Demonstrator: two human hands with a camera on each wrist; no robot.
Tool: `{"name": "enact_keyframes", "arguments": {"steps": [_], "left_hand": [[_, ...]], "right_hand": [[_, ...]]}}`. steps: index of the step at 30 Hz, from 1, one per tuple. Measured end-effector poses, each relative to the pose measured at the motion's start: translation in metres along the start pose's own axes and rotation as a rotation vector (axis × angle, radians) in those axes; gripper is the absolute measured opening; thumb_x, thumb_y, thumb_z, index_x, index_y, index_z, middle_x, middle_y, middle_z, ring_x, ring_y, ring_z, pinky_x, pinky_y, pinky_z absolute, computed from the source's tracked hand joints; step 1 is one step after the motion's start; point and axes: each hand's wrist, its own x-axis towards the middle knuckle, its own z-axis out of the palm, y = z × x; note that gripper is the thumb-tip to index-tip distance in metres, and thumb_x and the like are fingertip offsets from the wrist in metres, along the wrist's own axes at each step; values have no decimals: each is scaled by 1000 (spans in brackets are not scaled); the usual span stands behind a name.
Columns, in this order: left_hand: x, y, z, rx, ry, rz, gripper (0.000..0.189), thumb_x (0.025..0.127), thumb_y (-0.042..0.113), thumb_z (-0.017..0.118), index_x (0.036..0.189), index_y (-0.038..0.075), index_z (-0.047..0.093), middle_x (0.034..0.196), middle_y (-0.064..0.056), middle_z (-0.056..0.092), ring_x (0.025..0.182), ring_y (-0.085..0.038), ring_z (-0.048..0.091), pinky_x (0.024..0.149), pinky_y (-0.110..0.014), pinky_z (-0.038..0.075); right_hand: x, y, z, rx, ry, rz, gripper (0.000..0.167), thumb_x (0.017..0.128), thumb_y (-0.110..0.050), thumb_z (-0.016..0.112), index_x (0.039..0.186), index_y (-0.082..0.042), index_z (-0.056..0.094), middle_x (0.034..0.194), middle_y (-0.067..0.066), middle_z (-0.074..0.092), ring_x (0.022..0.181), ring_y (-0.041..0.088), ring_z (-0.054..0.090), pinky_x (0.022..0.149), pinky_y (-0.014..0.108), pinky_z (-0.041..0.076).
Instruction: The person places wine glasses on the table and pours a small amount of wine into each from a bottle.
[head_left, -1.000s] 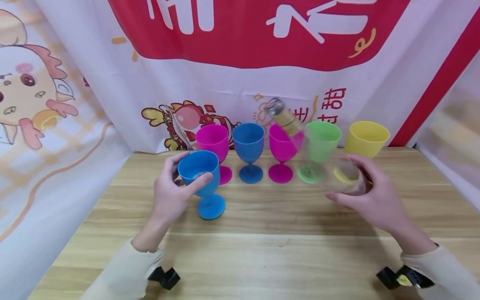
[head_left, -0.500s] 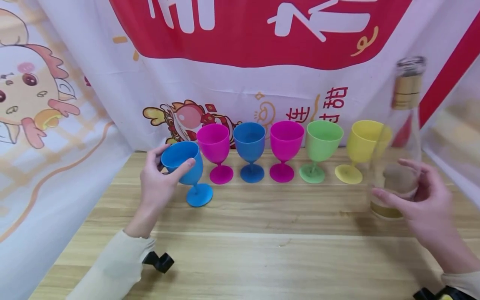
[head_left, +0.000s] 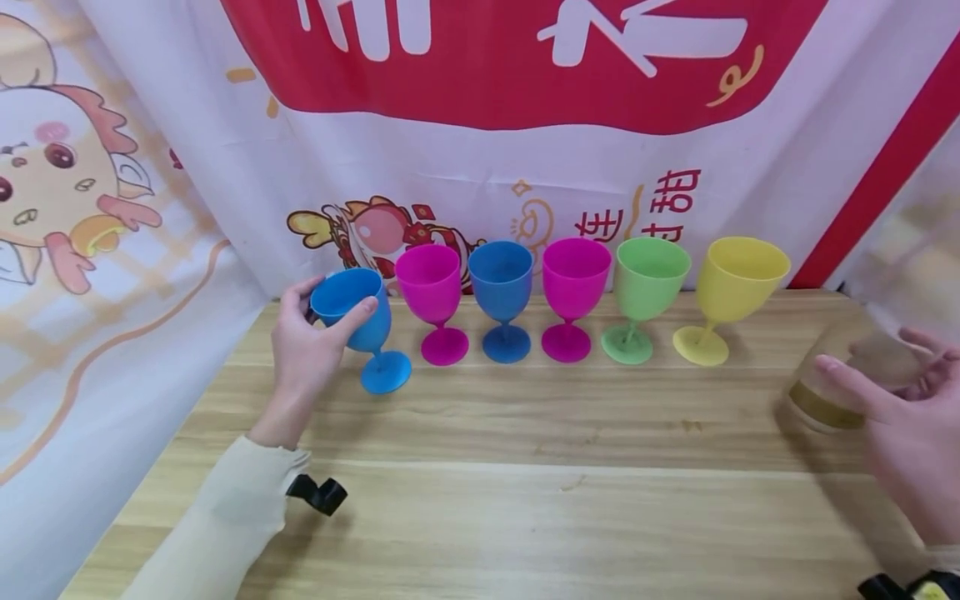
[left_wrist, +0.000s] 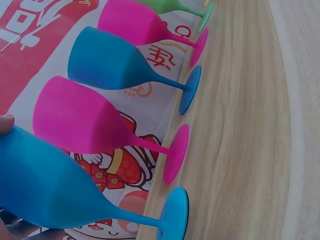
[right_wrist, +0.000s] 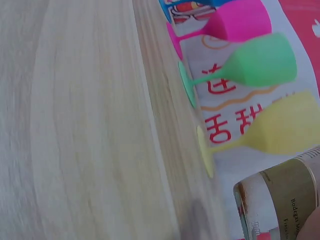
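Note:
My left hand [head_left: 307, 350] grips the bowl of a bright blue plastic goblet [head_left: 371, 329], thumb across the near side. The goblet's foot is down at the table, at the left end of a row of goblets; in the left wrist view the blue goblet [left_wrist: 50, 182] stands beside a magenta one [left_wrist: 80, 117]. Over at the far right, my right hand [head_left: 911, 425] holds a clear glass bottle [head_left: 828, 404] low on its body. The bottle is blurred in the head view. Its label and base show in the right wrist view, where the bottle [right_wrist: 287, 202] is near the yellow goblet [right_wrist: 285, 125].
Along the back of the wooden table [head_left: 525, 533] stand a magenta goblet [head_left: 431, 287], a darker blue goblet [head_left: 501, 283], another magenta goblet [head_left: 576, 283], a green goblet [head_left: 651, 283] and a yellow goblet [head_left: 738, 287]. A printed cloth [head_left: 480, 167] hangs right behind them.
My left hand has moved the blue goblet back and left, beside the first magenta goblet. My right hand has carried the bottle from over the row to the far right, turning it upright on the way.

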Motion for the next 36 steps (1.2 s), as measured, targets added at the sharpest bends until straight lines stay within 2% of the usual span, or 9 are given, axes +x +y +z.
{"name": "enact_keyframes", "arguments": {"steps": [4, 6, 12, 16, 19, 26, 31, 33, 36], "left_hand": [[5, -1, -1, 1, 0, -11, 94, 91, 57, 78, 163, 20, 31, 166, -7, 46, 153, -29, 44, 122, -56, 45], [8, -1, -1, -2, 2, -18, 95, 91, 58, 78, 164, 21, 30, 168, -6, 44, 154, -30, 43, 122, -57, 45], [17, -2, -3, -2, 7, -21, 98, 89, 61, 78, 165, 22, 29, 169, -6, 42, 155, -29, 42, 125, -54, 42], [22, -1, -4, 5, 4, -15, 98, 90, 60, 78, 165, 22, 29, 169, -7, 42, 155, -30, 42, 126, -55, 40], [24, -2, -3, 15, -1, -8, 98, 90, 60, 78, 165, 21, 29, 169, -9, 41, 155, -32, 42, 125, -56, 41], [26, -7, -1, 37, -18, 11, 99, 89, 61, 78, 165, 21, 28, 170, -9, 40, 155, -35, 40, 123, -60, 42], [25, -9, -1, 36, -21, 23, 98, 90, 61, 77, 165, 22, 28, 169, -9, 40, 155, -35, 39, 123, -62, 41], [25, -10, -2, 35, -23, 29, 99, 90, 62, 77, 165, 21, 28, 169, -10, 41, 155, -35, 40, 123, -61, 41], [23, -10, -3, 30, -29, 37, 100, 89, 63, 77, 165, 20, 28, 168, -11, 42, 155, -34, 40, 124, -61, 40]], "right_hand": [[8, 5, -6, 70, 44, 72, 78, 86, 4, 84, 144, -28, 44, 123, -17, 59, 108, -4, 56, 83, -1, 43], [12, 8, -9, 162, 40, 105, 77, 85, 7, 83, 142, -27, 45, 119, -14, 63, 106, -3, 60, 79, 0, 48], [19, 15, -10, 53, 67, 136, 78, 88, -1, 84, 148, -31, 44, 120, -19, 58, 120, -3, 50, 90, 2, 39], [24, 19, -12, 61, 58, 126, 75, 88, 0, 84, 146, -30, 47, 120, -18, 57, 118, -2, 49, 86, 2, 41], [27, 21, -13, 124, 54, 124, 70, 86, 6, 83, 139, -28, 51, 120, -15, 57, 112, -1, 51, 80, 0, 43], [28, 23, -7, 52, 102, 163, 76, 87, 3, 84, 143, -31, 47, 134, -20, 47, 130, -2, 43, 101, 4, 35], [26, 21, -5, -183, 88, 217, 86, 91, -18, 85, 158, -38, 35, 164, -22, 32, 149, 1, 28, 129, 16, 17], [25, 20, -3, -237, 74, 232, 91, 91, -23, 85, 161, -40, 31, 170, -21, 25, 151, 0, 22, 133, 21, 11], [24, 18, 0, -202, 68, 243, 94, 88, -21, 88, 161, -38, 32, 167, -20, 29, 150, 1, 25, 131, 18, 15]]}}
